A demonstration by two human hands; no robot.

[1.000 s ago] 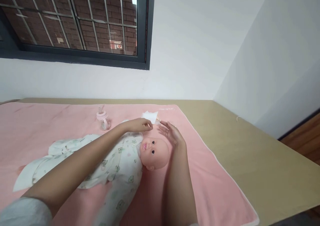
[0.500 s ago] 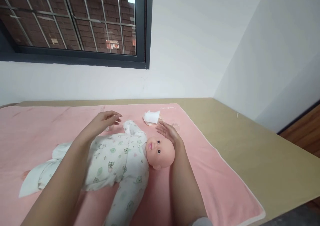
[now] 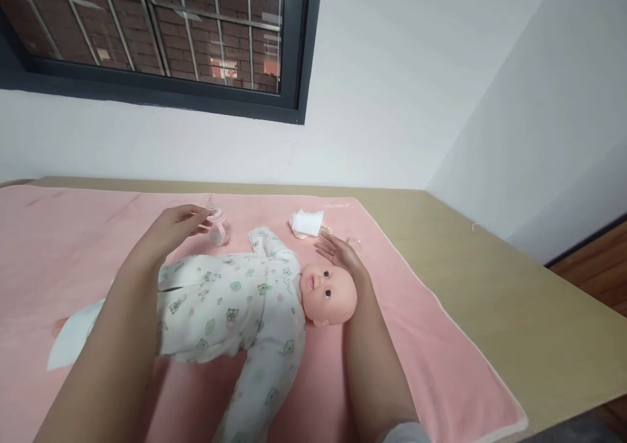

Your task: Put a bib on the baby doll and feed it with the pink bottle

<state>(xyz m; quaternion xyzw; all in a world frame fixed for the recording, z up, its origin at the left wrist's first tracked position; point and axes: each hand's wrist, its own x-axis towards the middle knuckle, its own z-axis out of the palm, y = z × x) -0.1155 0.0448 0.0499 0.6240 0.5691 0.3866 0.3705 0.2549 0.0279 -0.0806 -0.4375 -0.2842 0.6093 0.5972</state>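
Note:
A baby doll [image 3: 235, 299] in a white patterned outfit lies on its back across a pink blanket [image 3: 406, 338], its bald head [image 3: 336, 299] to the right. My left hand [image 3: 179, 227] is above the doll's far side, fingers apart at the pink collar of a clear baby bottle [image 3: 219, 229]; whether they touch it is hard to make out. My right hand [image 3: 340, 252] lies open beyond the doll's head, fingers stretched out. My right wrist and forearm run along the crown of the head. The left forearm hides part of the doll's legs.
A white tissue-like pack [image 3: 307, 223] lies beyond my right fingers, with a small clear item [image 3: 353, 242] nearby. The blanket covers part of a tan tabletop [image 3: 470, 286]. A white wall [image 3: 362, 103] and a barred window [image 3: 161, 31] stand behind.
My left hand has moved left, from beside the doll's far sleeve to the bottle, which now shows more clearly. My right hand stays by the head. The view has shifted slightly.

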